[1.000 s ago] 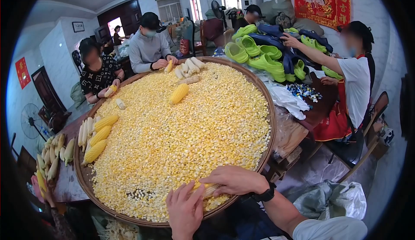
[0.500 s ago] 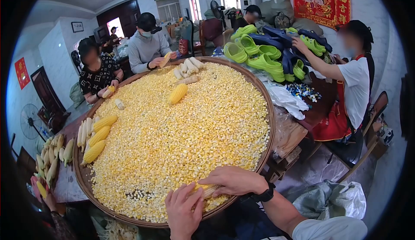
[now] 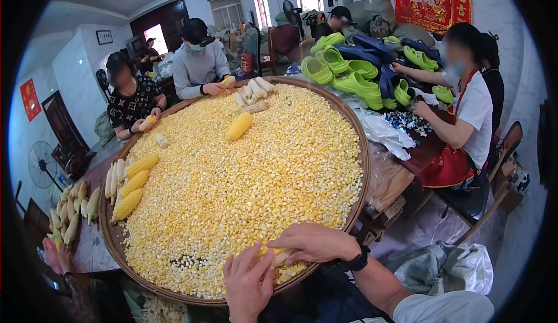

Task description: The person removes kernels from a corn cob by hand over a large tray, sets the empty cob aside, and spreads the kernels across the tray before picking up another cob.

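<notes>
Near the front rim of a wide round tray (image 3: 110,247), my two hands are on one partly stripped ear of corn (image 3: 281,257). My left hand (image 3: 249,279) has its fingers closed over the near left end of the ear. From the right, my right hand (image 3: 314,244) grips the other end, with the thumb pressing on the cob. Part of the ear is hidden under my fingers. Loose yellow and white corn kernels (image 3: 250,189) spread all around and beneath my hands. A dark band (image 3: 357,259) is on my right wrist.
Several full ears (image 3: 135,182) and bare cobs (image 3: 111,180) lie at the tray's left; another ear (image 3: 239,126) and more cobs (image 3: 256,90) lie farther back. Two people at the far rim hold corn. Green and navy clogs (image 3: 360,87) are piled at right, beside a seated person.
My hands and the ear have barely moved. At the right, the seated person has leaned forward, one hand lowered toward the small pieces. A person across the tray has lowered their ear of corn.
</notes>
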### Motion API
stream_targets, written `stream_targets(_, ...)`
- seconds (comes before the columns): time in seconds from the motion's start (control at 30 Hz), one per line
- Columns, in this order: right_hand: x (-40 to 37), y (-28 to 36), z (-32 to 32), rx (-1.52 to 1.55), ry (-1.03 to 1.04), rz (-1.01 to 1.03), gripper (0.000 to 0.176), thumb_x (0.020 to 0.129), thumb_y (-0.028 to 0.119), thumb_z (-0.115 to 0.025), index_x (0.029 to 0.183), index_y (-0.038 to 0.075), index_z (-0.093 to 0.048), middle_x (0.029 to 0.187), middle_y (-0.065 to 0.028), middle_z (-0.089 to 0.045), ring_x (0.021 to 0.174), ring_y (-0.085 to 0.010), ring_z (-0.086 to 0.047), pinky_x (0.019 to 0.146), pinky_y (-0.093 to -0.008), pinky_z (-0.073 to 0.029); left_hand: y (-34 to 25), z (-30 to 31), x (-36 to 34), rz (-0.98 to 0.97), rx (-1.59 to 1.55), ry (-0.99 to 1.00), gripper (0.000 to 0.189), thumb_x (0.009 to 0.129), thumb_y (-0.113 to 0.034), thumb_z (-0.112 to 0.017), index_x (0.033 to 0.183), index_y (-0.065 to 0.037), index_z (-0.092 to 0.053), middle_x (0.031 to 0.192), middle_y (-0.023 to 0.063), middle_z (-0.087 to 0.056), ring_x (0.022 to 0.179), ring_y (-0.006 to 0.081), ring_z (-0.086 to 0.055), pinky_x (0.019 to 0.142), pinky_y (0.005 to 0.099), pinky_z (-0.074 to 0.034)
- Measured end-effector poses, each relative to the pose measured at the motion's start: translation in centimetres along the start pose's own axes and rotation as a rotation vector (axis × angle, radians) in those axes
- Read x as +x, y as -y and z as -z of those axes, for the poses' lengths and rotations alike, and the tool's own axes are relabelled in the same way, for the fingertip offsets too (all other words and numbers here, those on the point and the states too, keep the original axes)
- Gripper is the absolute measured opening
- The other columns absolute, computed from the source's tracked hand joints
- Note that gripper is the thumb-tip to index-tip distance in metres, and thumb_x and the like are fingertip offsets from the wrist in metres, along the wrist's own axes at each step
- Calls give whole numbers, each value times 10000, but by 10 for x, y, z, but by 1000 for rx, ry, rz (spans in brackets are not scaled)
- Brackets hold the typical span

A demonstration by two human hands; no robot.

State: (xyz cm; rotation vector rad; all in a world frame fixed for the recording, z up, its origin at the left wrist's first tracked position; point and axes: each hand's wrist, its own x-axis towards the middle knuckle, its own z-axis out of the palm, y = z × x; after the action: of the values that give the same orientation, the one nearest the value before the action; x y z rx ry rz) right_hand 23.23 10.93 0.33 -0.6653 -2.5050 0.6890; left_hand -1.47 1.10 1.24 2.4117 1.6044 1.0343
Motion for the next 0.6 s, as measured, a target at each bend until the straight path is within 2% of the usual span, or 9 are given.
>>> stream_targets(0.03, 0, 0, 0, 7, -10, 9, 609, 976, 227, -842, 1533, 70, -653, 1161, -181, -723, 1130, -429, -687, 955, -524, -536, -2, 1, 1, -30, -4, -26, 275, 989, -158, -815, 1254, -89, -837, 1409, 154, -743, 1302, 386, -682, 1158, 527, -488)
stream_targets(0.13, 0, -1, -1, 12, -15, 16, 603, 975, 228, -843, 1526, 67, -657, 1155, -181, -721, 1127, -429, -686, 955, -523, -536, 3, 0, 1, -67, -4, -22, 272, 984, -148, -812, 1246, -82, -837, 1422, 149, -738, 1304, 383, -683, 1156, 527, -491)
stream_targets(0.23, 0, -2, -2, 4, -13, 13, 604, 974, 229, -844, 1525, 67, -658, 1142, -179, -717, 1120, -430, -685, 954, -524, -535, 10, 0, -2, 4, -6, 107, 426, 984, -228, -815, 1408, -193, -816, 1549, 108, -691, 1409, 314, -640, 1275, 550, -379)
stream_targets(0.33, 0, 0, -1, -5, -16, 6, 606, 975, 231, -841, 1531, 72, -658, 1135, -178, -714, 1117, -429, -683, 954, -526, -534, 3, 3, 0, -80, -55, -13, 259, 980, -156, -820, 1230, -90, -841, 1427, 149, -740, 1324, 377, -682, 1173, 534, -481)
stream_targets(0.43, 0, 0, 0, -2, -10, -11, 610, 977, 240, -839, 1536, 77, -660, 1133, -180, -712, 1117, -427, -681, 957, -528, -533, 3, 2, -4, -93, -53, -18, 228, 986, -175, -822, 1201, -101, -841, 1435, 152, -742, 1349, 373, -677, 1189, 540, -472)
stream_targets(0.6, 0, 0, -1, -3, -15, -13, 612, 981, 253, -838, 1539, 80, -658, 1130, -175, -712, 1116, -423, -681, 956, -527, -532, 2, -1, -6, -8, -65, -30, 249, 993, -195, -823, 1224, -100, -812, 1437, 161, -742, 1357, 382, -673, 1195, 537, -468)
